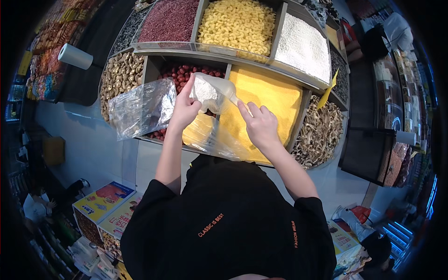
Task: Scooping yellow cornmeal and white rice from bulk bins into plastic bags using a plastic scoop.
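My right hand grips the handle of a translucent plastic scoop, index finger laid along it. White grains lie in the scoop, which is above a bin of red dried jujubes. My left hand is at the scoop's left side, index finger extended along its rim, thumb and other fingers pinching clear plastic film. One crumpled clear plastic bag spreads left of that hand. More clear film hangs between my hands, with a yellow patch behind or inside it; I cannot tell which.
Yellow meal fills the bin under my right hand. Dried mushrooms and dried sliced mushrooms flank it. Behind a clear raised lip are elbow macaroni, white grains and red beans. A bag roll stands left.
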The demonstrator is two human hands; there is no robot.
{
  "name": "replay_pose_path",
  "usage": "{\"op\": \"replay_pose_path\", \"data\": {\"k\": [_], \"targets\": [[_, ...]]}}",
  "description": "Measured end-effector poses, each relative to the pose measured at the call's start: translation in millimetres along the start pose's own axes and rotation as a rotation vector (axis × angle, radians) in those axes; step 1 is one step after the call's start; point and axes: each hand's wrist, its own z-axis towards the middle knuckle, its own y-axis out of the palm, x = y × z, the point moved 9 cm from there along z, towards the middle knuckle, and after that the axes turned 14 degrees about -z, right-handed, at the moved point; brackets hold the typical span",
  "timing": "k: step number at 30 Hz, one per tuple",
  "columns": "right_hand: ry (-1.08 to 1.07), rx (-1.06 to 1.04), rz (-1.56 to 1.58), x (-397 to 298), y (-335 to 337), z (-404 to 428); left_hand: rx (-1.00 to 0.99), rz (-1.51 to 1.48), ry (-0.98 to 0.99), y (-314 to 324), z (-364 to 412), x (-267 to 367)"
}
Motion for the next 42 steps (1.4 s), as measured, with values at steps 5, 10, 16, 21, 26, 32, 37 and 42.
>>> {"op": "replay_pose_path", "data": {"k": [5,10,16,21,26,32,37,42], "targets": [[0.281,-0.090,0.481,45.9,16.8,-23.4,0.043,-0.090,0.089,-9.5,1.6,-6.7],[0.836,-0.064,1.213,120.9,20.4,-68.1,0.009,-0.100,0.015,6.1,-12.1,-3.4],[0.938,-0.058,0.831,232.8,-51.4,-59.7,-0.034,-0.161,0.046,28.7,-39.2,-12.3],[0.879,-0.147,0.387,275.3,-103.8,-15.9,0.035,-0.111,0.023,30.1,-62.1,-28.0],[0.765,-0.294,0.222,292.7,-104.8,9.9,0.178,-0.054,0.041,41.4,-77.2,-36.8],[0.690,-0.410,0.171,288.8,-108.1,25.6,0.142,-0.068,-0.016,65.5,-92.7,-44.0],[0.667,-0.462,0.160,289.7,-111.0,22.9,0.156,-0.068,-0.074,75.0,-102.4,-48.3],[0.600,-0.454,0.186,288.7,-99.3,26.4,0.188,-0.094,-0.104,79.9,-108.5,-60.7]]}}
